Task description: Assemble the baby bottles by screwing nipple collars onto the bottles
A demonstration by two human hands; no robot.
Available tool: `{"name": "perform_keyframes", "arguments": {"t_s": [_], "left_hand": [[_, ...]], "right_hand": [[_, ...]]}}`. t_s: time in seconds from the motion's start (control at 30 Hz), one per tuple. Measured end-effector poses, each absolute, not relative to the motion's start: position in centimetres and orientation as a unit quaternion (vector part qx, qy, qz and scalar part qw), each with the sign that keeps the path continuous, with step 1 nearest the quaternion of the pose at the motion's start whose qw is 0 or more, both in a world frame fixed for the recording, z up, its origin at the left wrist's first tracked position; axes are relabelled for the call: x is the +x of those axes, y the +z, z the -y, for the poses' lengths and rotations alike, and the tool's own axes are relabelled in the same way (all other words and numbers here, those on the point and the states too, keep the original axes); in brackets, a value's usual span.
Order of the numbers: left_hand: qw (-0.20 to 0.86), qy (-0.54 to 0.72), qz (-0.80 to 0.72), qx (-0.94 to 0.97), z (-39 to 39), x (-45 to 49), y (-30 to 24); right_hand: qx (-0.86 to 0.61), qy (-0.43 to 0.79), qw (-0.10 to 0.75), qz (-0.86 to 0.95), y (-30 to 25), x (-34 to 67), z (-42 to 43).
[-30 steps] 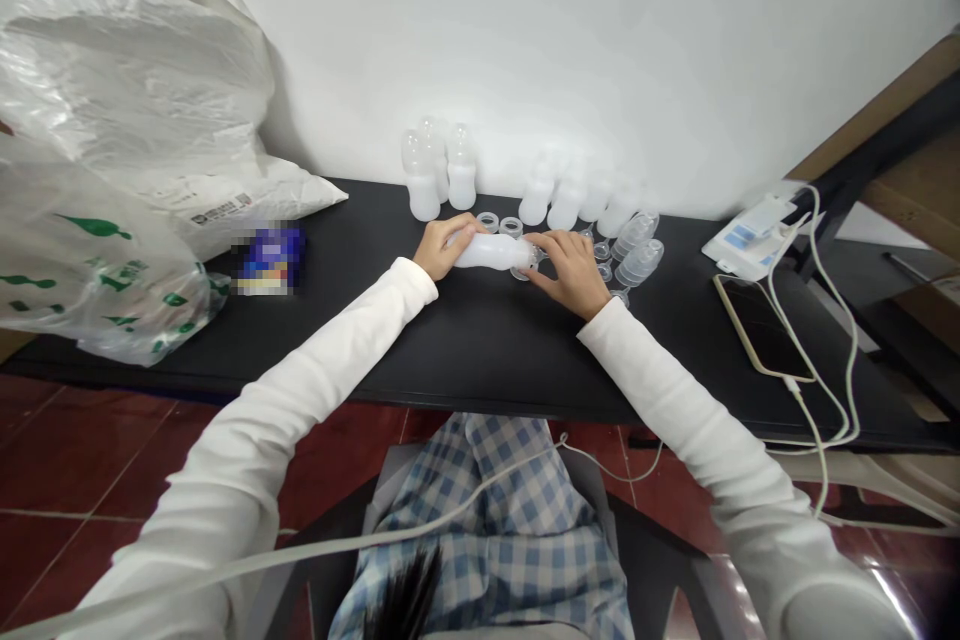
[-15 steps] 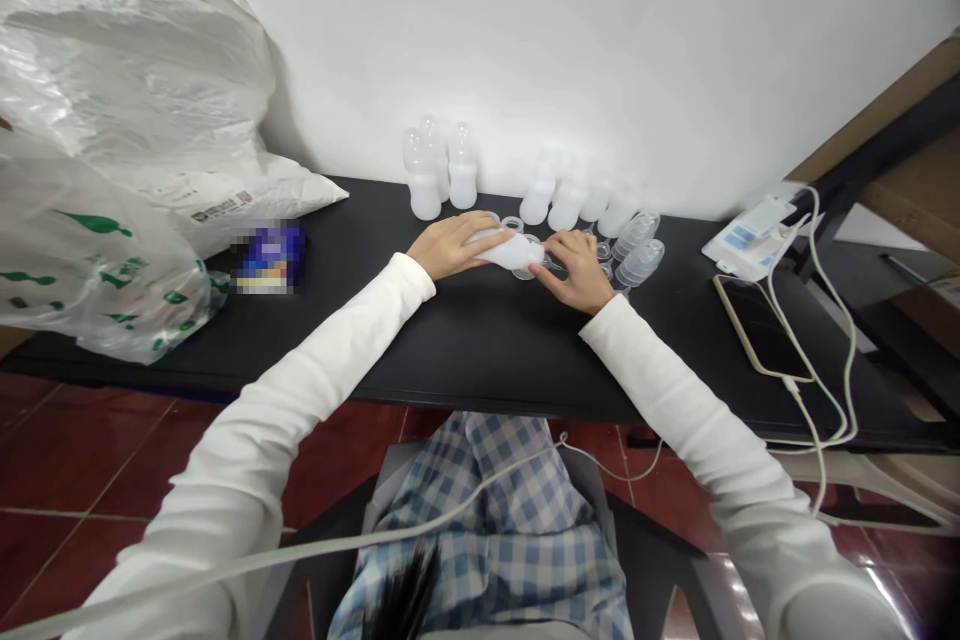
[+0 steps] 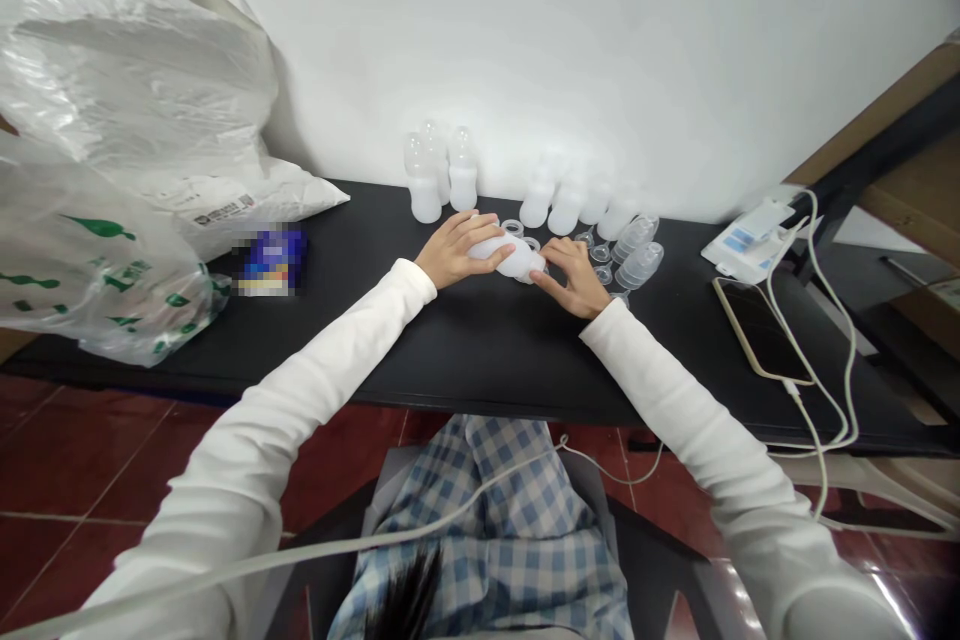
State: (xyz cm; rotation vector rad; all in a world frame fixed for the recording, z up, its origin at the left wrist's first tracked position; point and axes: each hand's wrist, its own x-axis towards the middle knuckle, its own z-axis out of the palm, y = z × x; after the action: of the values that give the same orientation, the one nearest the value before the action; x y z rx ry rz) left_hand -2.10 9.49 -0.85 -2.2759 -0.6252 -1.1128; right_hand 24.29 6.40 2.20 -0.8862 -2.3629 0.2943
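A white baby bottle [image 3: 504, 256] lies tilted sideways above the table, its neck to the right. My left hand [image 3: 459, 252] is wrapped around its body. The thumb and fingers of my right hand [image 3: 574, 277] close on the bottle's neck end; whether a small part is pinched there I cannot make out. Clear rings [image 3: 513, 228] lie just behind the bottle. To the right of my right hand are several clear nipples [image 3: 602, 272] and stacks of clear domed caps [image 3: 639, 264].
Three capped bottles [image 3: 463, 170] stand by the wall, and several white bottles [image 3: 566, 205] stand further right. Plastic bags [image 3: 135, 120] and a blue packet [image 3: 274, 258] are on the left. At right lie a phone [image 3: 761, 328], a white packet [image 3: 750, 238] and cables [image 3: 851, 350].
The bottle stays in my left hand, turned slightly. My right fingers have shifted a little at its neck. The standing bottles and other things stay in place.
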Motion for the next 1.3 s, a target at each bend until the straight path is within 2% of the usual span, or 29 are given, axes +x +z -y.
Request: {"name": "perform_keyframes", "arguments": {"t_s": [0.23, 0.33, 0.43, 0.57, 0.67, 0.83, 0.97, 1.13, 1.3], "left_hand": [[0.241, -0.425, 0.226, -0.843, -9.3, -2.2, -0.8], [0.213, -0.428, 0.220, -0.850, -9.2, -2.4, -0.8], [0.228, -0.408, 0.256, -0.847, -9.1, -2.6, -0.7], [0.239, -0.377, 0.302, -0.842, -9.0, -3.0, -0.5], [0.246, -0.381, 0.310, -0.836, -9.0, -3.1, -0.4], [0.238, -0.398, 0.305, -0.832, -9.0, -2.9, -0.4], [0.214, -0.384, 0.334, -0.834, -8.8, -2.7, -0.2], [0.216, -0.376, 0.352, -0.830, -8.6, -2.6, 0.2], [0.188, -0.385, 0.356, -0.831, -8.6, -2.6, 0.2]], "right_hand": [[-0.340, 0.109, 0.291, 0.888, 2.4, 24.4, -6.5], [-0.343, 0.078, 0.295, 0.889, 2.2, 24.5, -6.5], [-0.364, 0.032, 0.318, 0.875, 2.5, 24.7, -6.6], [-0.511, -0.096, 0.377, 0.767, 3.8, 25.8, -7.1], [-0.617, -0.165, 0.384, 0.666, 4.5, 27.5, -8.1], [-0.711, -0.166, 0.332, 0.597, 4.2, 29.9, -9.6], [-0.723, -0.161, 0.312, 0.595, 4.0, 30.2, -9.7], [-0.678, -0.179, 0.400, 0.591, 5.0, 29.7, -9.1], [-0.530, -0.126, 0.530, 0.650, 5.1, 28.7, -8.6]]}}
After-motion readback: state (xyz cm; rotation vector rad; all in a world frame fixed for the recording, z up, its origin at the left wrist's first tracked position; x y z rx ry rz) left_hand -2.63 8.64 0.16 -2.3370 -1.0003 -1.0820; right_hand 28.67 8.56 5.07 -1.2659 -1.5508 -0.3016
